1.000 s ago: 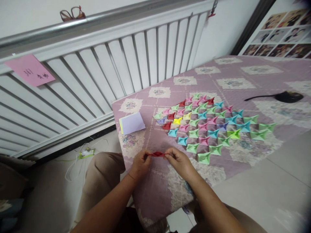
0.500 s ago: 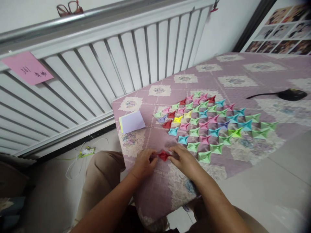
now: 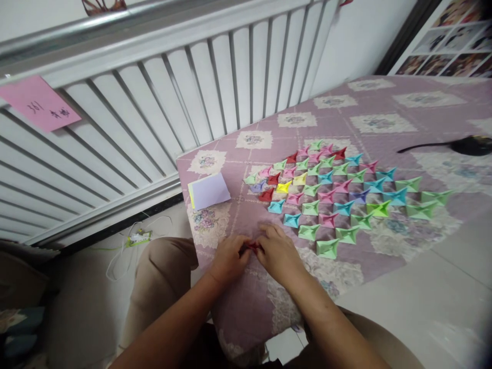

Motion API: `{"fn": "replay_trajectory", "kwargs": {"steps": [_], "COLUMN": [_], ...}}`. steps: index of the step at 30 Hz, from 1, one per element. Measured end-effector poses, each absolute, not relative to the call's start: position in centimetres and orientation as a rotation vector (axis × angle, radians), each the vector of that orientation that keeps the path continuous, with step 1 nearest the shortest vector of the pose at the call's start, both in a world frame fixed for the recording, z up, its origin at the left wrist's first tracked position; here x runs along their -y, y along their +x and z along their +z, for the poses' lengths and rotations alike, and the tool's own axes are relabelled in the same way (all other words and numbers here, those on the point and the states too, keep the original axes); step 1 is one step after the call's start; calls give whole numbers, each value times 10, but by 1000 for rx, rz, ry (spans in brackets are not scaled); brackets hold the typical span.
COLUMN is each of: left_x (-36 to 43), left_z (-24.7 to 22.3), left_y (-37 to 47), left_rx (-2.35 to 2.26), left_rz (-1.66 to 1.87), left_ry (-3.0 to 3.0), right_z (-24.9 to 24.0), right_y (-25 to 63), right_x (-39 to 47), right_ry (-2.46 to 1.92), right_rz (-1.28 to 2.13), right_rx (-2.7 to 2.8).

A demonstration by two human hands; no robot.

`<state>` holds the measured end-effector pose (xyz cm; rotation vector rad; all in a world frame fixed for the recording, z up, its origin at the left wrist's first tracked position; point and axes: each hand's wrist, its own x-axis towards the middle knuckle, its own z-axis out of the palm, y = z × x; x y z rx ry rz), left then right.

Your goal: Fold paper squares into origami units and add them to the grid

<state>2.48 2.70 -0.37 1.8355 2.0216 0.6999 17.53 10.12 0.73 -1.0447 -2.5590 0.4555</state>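
Near the front left part of the table, a red folded paper (image 3: 252,246) is pinched between both hands, mostly covered by the fingers. My left hand (image 3: 231,257) grips its left end. On its right end are the thumb and fingers of my right hand (image 3: 277,252). Several folded paper pieces in green, pink, blue, red and yellow stand in slanting rows to the right, among them a blue piece (image 3: 292,220) and a green piece (image 3: 327,248) close to my right hand. A stack of paper sheets (image 3: 210,191), lilac on top, lies beyond my left hand.
The table (image 3: 246,302) has a purple floral cloth. Behind it runs a white radiator (image 3: 215,82) with a pink note (image 3: 39,103) and glasses (image 3: 103,6) on top. A black object with a thin handle (image 3: 471,145) lies at the far right. Cables (image 3: 140,237) lie on the floor.
My right hand has moved left over the red paper, and the hands are closer together. Less of the red paper shows. The view has shifted slightly.
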Motion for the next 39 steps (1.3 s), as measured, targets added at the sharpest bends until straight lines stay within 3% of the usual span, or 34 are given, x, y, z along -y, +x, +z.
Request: {"fn": "replay_trajectory", "kwargs": {"steps": [10,17,27,39], "left_x": [-28,-27,-24,-29], "left_z": [-4,-4,-10,-23], "left_y": [26,26,28,29], "left_rx": [-2029,-2017,-2042,-1993], "left_rz": [698,742,897,904], "left_ry": [1814,1850,1824,1928], "right_z": [7,6,11,16], "right_y": [169,188,213,215], "right_x": [-102,-108,-121,-108], "right_ry": [-1121,-954,-1125,-1014], "right_rz": [444,718,985,878], "right_rx": [2594,2336,1783,1789]}}
